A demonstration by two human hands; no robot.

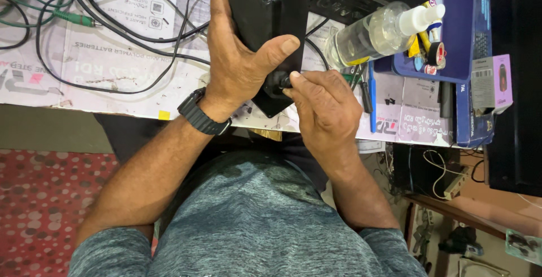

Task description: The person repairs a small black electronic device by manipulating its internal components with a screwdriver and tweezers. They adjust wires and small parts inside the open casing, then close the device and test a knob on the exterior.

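Two hands: left hand (240,57) clamps black device (265,23), right hand (322,107) pinches knob (280,80); paper-covered bench (113,51) w/ cables (130,28).

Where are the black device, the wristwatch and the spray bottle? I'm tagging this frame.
black device (257,11), head view, on its flat upper face.
wristwatch (199,116), head view, on the band.
spray bottle (372,34), head view, on its clear body.

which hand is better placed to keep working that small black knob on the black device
Right: the right hand already has its fingertips pinched on the knob, while the left hand is wrapped around the black device.
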